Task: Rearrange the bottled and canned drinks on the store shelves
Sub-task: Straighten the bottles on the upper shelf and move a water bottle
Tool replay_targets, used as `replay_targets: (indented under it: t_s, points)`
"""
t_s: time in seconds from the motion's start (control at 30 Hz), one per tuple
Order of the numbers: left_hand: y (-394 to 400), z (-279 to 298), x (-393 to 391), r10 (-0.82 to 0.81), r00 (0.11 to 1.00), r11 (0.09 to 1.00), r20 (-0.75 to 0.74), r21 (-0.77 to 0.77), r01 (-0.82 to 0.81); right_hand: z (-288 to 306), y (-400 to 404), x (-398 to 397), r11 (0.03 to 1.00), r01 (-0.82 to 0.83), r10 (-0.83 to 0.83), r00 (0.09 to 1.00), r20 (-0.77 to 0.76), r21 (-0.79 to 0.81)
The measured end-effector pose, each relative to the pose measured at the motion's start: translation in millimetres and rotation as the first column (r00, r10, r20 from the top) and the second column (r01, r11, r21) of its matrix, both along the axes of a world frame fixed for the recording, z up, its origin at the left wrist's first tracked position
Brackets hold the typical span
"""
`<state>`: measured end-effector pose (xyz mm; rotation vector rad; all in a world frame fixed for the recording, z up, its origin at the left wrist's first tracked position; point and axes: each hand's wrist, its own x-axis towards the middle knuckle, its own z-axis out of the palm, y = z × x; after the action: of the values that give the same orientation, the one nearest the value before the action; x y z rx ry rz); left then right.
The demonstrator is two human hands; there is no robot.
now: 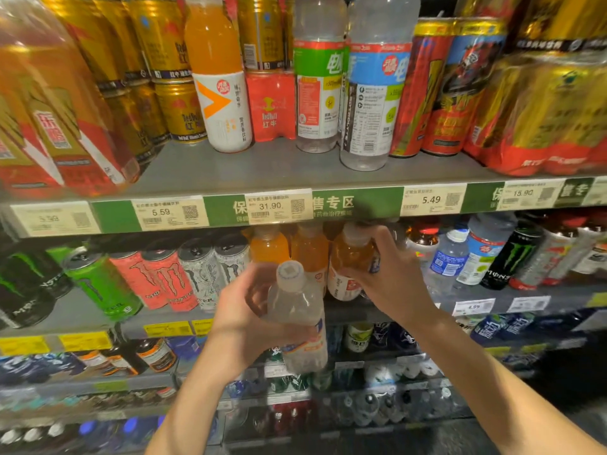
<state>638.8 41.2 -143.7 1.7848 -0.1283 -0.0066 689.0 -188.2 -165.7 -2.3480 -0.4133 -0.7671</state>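
Nearest the camera, the left hand [243,323] was wrapped around a clear bottle [300,318], held upright in front of the shelves and off any ledge. Just beyond, the right hand [387,277] clasped an orange drink bottle [349,261] standing at the second shelf [88,315], close under the price-tag rail [358,203]. Orange bottles [289,246] crowded its left; a small water bottle [448,257] stood to its right. Whatever the right fingers covered was hidden. The lower shelves were blurred.

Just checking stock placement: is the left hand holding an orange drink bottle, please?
No, the left hand grips a clear bottle with a white cap.
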Motion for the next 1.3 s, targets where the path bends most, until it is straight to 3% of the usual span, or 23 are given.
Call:
replay_targets:
  t_s: [0.1, 0.23, 0.33, 0.53, 0.63, 0.73, 0.83, 0.93, 1.03, 1.3]
  points:
    - [0.2, 0.8, -0.2, 0.012, 1.000, 1.000, 0.001, -0.025, -0.012, -4.1, 5.7, 2.5, 0.997, 0.033, -0.033, 0.999, -0.004, -0.073]
    - [2.5, 0.8, 0.7, 0.016, 1.000, 0.999, 0.014, -0.041, -0.015, -1.6, 7.6, 11.5, 0.980, 0.095, -0.121, 0.983, -0.140, -0.176]
    - [3.0, 1.1, 0.2, 0.004, 1.000, 0.999, 0.031, -0.034, -0.003, 8.7, 13.3, 23.8, 0.942, 0.205, -0.280, 0.915, -0.290, -0.265]
    - [3.2, -0.4, -0.2, -0.007, 0.998, 0.998, 0.061, -0.061, 0.010, 4.0, 18.1, 27.5, 0.918, 0.232, -0.319, 0.914, -0.251, -0.320]
    - [1.8, -2.3, 0.7, -0.024, 0.997, 0.998, 0.077, -0.058, 0.029, -2.7, 14.6, 19.1, 0.950, 0.240, -0.260, 0.962, -0.078, -0.201]
    - [-1.6, -1.5, 1.4, -0.038, 0.995, 0.997, 0.095, -0.070, 0.044, -9.0, 12.6, -4.7, 0.992, 0.121, -0.122, 0.992, 0.030, 0.032]
    - [-9.1, 0.8, 0.9, -0.043, 0.992, 0.995, 0.123, -0.087, 0.054, -2.3, 11.4, -38.0, 0.961, -0.117, 0.170, 0.964, -0.203, 0.250]
    - [-21.9, 1.3, -1.1, -0.052, 0.986, 0.993, 0.156, -0.092, 0.067, 4.4, 8.0, -59.4, 0.846, -0.294, 0.493, 0.750, -0.440, 0.446]
    - [-38.6, 2.4, -3.7, -0.063, 0.982, 0.991, 0.178, -0.108, 0.083, 5.7, -0.8, -69.7, 0.830, -0.247, 0.506, 0.712, -0.487, 0.501]
    - [-88.1, 8.6, -14.4, -0.188, 0.957, 0.978, 0.221, -0.043, 0.202, 12.5, -39.2, -91.0, 0.869, -0.073, 0.290, 0.876, -0.385, 0.489]
